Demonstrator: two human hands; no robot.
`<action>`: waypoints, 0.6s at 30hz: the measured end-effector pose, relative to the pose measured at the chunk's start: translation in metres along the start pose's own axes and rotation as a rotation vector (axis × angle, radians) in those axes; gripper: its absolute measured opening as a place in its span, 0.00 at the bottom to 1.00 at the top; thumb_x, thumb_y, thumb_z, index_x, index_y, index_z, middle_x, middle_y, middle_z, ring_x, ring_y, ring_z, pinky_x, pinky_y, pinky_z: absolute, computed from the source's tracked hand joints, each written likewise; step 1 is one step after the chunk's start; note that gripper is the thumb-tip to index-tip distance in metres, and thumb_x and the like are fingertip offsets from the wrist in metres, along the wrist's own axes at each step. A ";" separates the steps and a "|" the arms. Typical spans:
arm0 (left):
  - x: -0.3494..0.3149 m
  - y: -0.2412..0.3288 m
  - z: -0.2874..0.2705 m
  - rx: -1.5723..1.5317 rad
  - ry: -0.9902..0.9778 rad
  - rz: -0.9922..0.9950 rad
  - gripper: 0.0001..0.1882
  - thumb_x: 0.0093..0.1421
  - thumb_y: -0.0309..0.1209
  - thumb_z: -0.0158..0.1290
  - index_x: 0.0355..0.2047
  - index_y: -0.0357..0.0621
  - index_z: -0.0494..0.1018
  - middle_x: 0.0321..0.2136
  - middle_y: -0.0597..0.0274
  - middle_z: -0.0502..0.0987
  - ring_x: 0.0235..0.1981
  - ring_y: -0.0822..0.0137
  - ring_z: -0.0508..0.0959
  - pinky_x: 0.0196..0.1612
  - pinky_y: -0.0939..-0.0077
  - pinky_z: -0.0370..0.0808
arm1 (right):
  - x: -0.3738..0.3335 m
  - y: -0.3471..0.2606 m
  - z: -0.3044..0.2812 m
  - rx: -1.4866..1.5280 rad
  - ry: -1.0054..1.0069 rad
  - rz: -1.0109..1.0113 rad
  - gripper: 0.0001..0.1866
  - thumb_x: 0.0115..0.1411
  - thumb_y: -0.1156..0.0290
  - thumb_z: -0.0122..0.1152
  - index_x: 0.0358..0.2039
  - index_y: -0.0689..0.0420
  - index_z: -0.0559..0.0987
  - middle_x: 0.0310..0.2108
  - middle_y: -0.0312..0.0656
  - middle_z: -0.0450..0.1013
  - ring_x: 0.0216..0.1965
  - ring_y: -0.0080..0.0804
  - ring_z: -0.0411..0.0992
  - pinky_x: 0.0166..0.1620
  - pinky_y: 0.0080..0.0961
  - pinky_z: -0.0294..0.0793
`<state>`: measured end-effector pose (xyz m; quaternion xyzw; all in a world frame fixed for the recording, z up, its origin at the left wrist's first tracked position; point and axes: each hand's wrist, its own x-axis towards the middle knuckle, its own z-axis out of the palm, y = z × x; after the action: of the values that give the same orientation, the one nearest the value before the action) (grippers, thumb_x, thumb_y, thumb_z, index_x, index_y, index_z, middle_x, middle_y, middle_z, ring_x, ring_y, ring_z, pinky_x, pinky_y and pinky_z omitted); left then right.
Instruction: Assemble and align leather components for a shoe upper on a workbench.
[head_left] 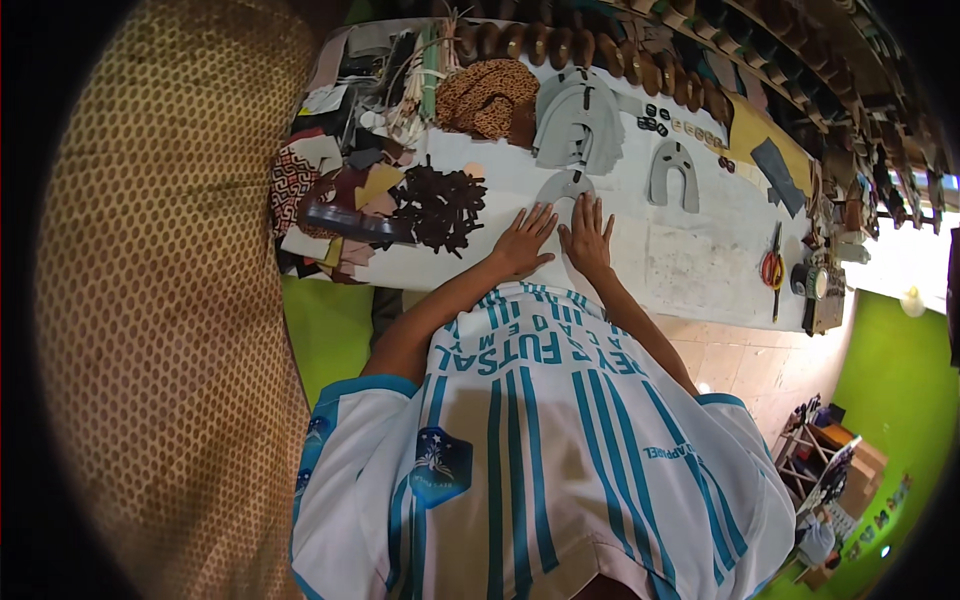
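A grey U-shaped piece lies flat on the white-covered table in front of me. My left hand rests on its left leg with the fingers stretched out. On the other leg lies my right hand, its fingers also straight and slightly apart. Both palms face down and partly hide the piece. Just beyond is a stack of similar grey U-shaped pieces, each with a dark mark at the top. Another grey U-shaped piece sits apart to the right.
Left of my hands are dark strips and fabric scraps. Bunched spotted cloth lies farther back, before a row of brown shoes. Small dark pieces are at the back right. Scissors and a round container occupy the right end.
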<state>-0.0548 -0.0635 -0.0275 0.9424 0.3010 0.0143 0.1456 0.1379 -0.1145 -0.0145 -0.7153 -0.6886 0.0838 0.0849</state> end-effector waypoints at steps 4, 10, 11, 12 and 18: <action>-0.019 0.000 0.005 0.000 -0.004 0.019 0.48 0.65 0.60 0.47 0.73 0.38 0.49 0.74 0.48 0.47 0.75 0.51 0.47 0.74 0.50 0.46 | -0.026 -0.021 0.010 0.079 -0.003 0.029 0.41 0.70 0.51 0.50 0.73 0.63 0.50 0.76 0.53 0.42 0.76 0.55 0.39 0.71 0.64 0.39; -0.049 0.002 0.006 -0.070 0.080 0.054 0.46 0.64 0.57 0.50 0.71 0.37 0.52 0.72 0.48 0.53 0.74 0.50 0.52 0.73 0.48 0.48 | -0.054 -0.031 0.017 0.113 -0.098 0.031 0.41 0.70 0.51 0.50 0.73 0.62 0.51 0.76 0.54 0.43 0.76 0.56 0.39 0.71 0.62 0.38; -0.056 -0.002 0.004 -0.068 0.073 0.047 0.46 0.64 0.57 0.50 0.71 0.37 0.52 0.72 0.48 0.53 0.74 0.50 0.52 0.73 0.48 0.48 | -0.055 -0.031 0.017 0.117 -0.107 0.019 0.41 0.70 0.51 0.50 0.73 0.62 0.51 0.76 0.54 0.42 0.76 0.56 0.39 0.71 0.62 0.39; -0.059 -0.004 -0.004 -0.147 0.021 0.032 0.43 0.63 0.54 0.52 0.69 0.37 0.56 0.71 0.48 0.56 0.72 0.50 0.55 0.73 0.47 0.49 | -0.055 -0.032 0.015 0.119 -0.114 0.014 0.41 0.69 0.51 0.51 0.73 0.61 0.51 0.76 0.54 0.42 0.76 0.56 0.38 0.71 0.62 0.39; -0.107 -0.040 -0.063 -0.230 0.269 -0.093 0.19 0.59 0.33 0.59 0.50 0.43 0.77 0.59 0.54 0.72 0.62 0.50 0.68 0.66 0.49 0.59 | -0.049 -0.052 -0.001 0.074 -0.127 -0.055 0.40 0.68 0.52 0.53 0.73 0.58 0.54 0.76 0.53 0.42 0.76 0.55 0.38 0.71 0.62 0.40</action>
<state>-0.1721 -0.0768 0.0282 0.8941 0.3575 0.1678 0.2113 0.0859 -0.1618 -0.0013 -0.6858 -0.7083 0.1522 0.0695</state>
